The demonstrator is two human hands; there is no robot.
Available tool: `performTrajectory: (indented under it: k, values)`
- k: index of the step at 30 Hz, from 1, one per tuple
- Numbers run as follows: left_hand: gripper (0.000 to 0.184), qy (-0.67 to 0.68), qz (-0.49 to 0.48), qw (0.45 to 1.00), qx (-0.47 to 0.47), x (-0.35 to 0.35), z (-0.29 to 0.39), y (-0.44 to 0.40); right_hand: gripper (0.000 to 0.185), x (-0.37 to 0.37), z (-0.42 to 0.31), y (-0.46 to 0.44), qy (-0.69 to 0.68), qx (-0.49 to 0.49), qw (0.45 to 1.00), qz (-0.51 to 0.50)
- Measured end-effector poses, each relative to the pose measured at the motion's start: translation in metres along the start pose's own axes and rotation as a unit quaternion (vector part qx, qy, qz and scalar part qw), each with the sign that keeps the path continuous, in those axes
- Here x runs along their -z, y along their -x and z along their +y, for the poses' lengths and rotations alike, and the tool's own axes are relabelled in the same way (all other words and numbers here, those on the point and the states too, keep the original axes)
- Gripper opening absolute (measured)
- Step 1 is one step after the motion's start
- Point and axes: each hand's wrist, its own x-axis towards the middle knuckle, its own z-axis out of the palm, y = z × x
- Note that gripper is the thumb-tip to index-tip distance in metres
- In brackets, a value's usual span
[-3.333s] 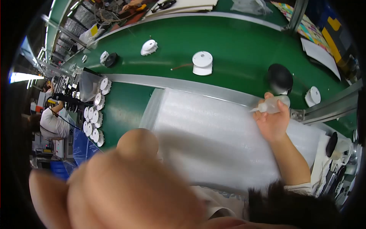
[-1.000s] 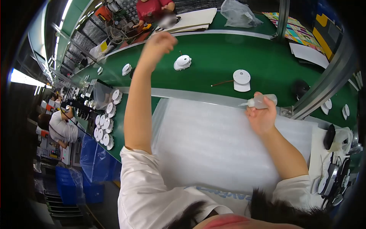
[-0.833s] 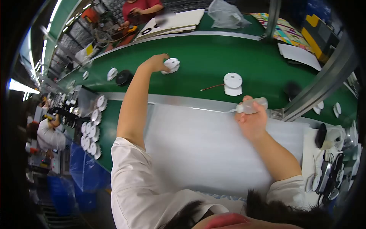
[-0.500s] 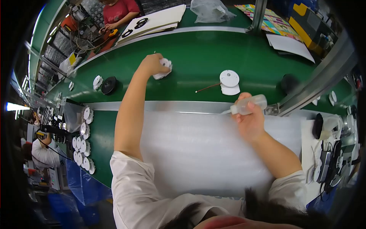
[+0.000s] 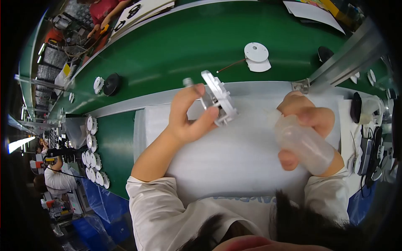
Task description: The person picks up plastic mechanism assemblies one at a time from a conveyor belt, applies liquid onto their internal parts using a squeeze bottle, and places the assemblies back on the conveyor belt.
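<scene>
My left hand [image 5: 187,119] grips a white round plastic part [image 5: 221,98] by its edge, above the near side of the bench. The part is tilted on edge, with small raised bits on the side facing right. In my right hand [image 5: 307,115] is a translucent squeeze bottle [image 5: 305,144], blurred by motion, its narrow end toward the upper left. Under both hands lies a white foam sheet [image 5: 234,163]. Farther off on the green belt [image 5: 176,54] rests a white disc assembly [image 5: 256,53] with a thin reddish wire.
A metal rail [image 5: 125,105] divides belt from work surface, and a slanted metal post [image 5: 347,62] rises at right. Several white round parts [image 5: 93,160] line the left. A black disc [image 5: 112,84] sits on the belt. Another person [image 5: 104,12] works across it.
My left hand has brought the white part from the belt back over the foam sheet. My right hand has turned the bottle and drawn it nearer. The view has tilted downward.
</scene>
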Motion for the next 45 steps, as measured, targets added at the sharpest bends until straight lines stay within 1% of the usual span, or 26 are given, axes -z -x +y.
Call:
performTrajectory:
  k: [1,2,3,4,5,9,13,15,22,25,27,28,30,31,33,37,39,40,41,42,43,44,45]
  values:
    - [0.045,0.28,0.117,0.949,0.088,-0.012,0.009,-0.001,0.055,0.002,-0.005,-0.001,0.003,-0.006,1.0,0.002]
    - [0.045,0.284,0.114,0.948,0.092,-0.008,0.012,-0.005,0.054,0.003,-0.011,-0.002,0.03,-0.021,0.998,-0.053]
    - [0.047,0.167,0.057,0.983,-0.042,-0.001,0.013,-0.01,0.053,0.004,-0.015,-0.003,0.054,-0.034,0.992,-0.107]
    - [0.049,0.044,-0.001,0.984,-0.174,0.004,0.014,-0.014,0.053,0.004,-0.018,-0.004,0.054,-0.038,0.992,-0.105]
    - [0.053,0.023,-0.022,0.983,-0.183,0.008,0.019,-0.016,0.052,0.001,-0.021,-0.005,0.053,-0.033,0.992,-0.109]
    - [0.053,0.038,-0.029,0.986,-0.163,0.009,0.024,-0.013,0.049,-0.006,-0.027,-0.005,0.053,-0.04,0.993,-0.099]
    - [0.053,0.044,-0.03,0.987,-0.15,0.009,0.024,-0.014,0.05,-0.007,-0.026,-0.005,0.046,-0.052,0.994,-0.082]
    - [0.053,0.048,-0.031,0.988,-0.142,0.009,0.026,-0.013,0.051,-0.004,-0.027,-0.005,0.046,-0.074,0.99,-0.109]
    - [0.054,0.061,-0.029,0.991,-0.115,0.008,0.029,-0.012,0.052,-0.005,-0.026,-0.003,0.055,-0.091,0.989,-0.106]
    - [0.054,0.065,-0.028,0.992,-0.102,0.008,0.028,-0.014,0.053,-0.005,-0.024,0.001,0.07,-0.08,0.989,-0.104]
    - [0.054,0.068,-0.027,0.993,-0.093,0.007,0.028,-0.014,0.054,-0.005,-0.022,0.003,0.078,-0.051,0.991,-0.1]
    - [0.054,0.07,-0.026,0.993,-0.09,0.007,0.028,-0.014,0.054,-0.006,-0.02,0.005,0.077,-0.052,0.991,-0.1]
    - [0.054,0.072,-0.024,0.994,-0.083,0.009,0.029,-0.012,0.056,-0.009,-0.017,0.009,0.119,0.004,0.99,-0.08]
    - [0.054,0.073,-0.023,0.994,-0.079,0.006,0.029,-0.014,0.056,-0.013,-0.014,0.009,0.118,0.003,0.99,-0.08]
    - [0.054,0.075,-0.02,0.994,-0.073,0.007,0.031,-0.012,0.037,-0.02,-0.009,0.007,0.158,0.086,0.983,0.033]
    - [0.055,0.081,-0.015,0.995,-0.057,0.005,0.032,-0.013,0.037,-0.015,-0.013,0.01,0.158,0.079,0.984,0.006]
    - [0.055,0.084,-0.014,0.995,-0.05,0.003,0.032,-0.007,0.053,-0.009,-0.017,0.016,0.145,0.041,0.984,-0.095]
    - [0.055,0.178,0.011,0.981,0.074,0.0,0.032,0.002,0.053,-0.008,-0.018,0.016,0.144,0.04,0.984,-0.096]
    - [0.055,0.268,0.037,0.943,0.195,-0.001,0.032,0.007,0.053,-0.007,-0.018,0.015,0.145,0.045,0.983,-0.105]
    - [0.055,0.268,0.038,0.943,0.194,-0.002,0.028,0.003,0.053,-0.006,-0.017,0.014,0.145,0.05,0.981,-0.115]
    - [0.064,0.143,0.03,0.989,0.035,-0.002,0.023,-0.005,0.053,-0.009,-0.016,0.013,0.145,0.051,0.981,-0.115]
    - [0.073,0.011,0.02,0.992,-0.127,-0.001,0.02,-0.012,0.044,-0.015,-0.012,0.012,0.152,0.073,0.984,-0.058]
    - [0.073,0.01,0.021,0.992,-0.127,0.0,0.022,-0.014,0.037,-0.018,-0.01,0.012,0.159,0.093,0.983,-0.001]
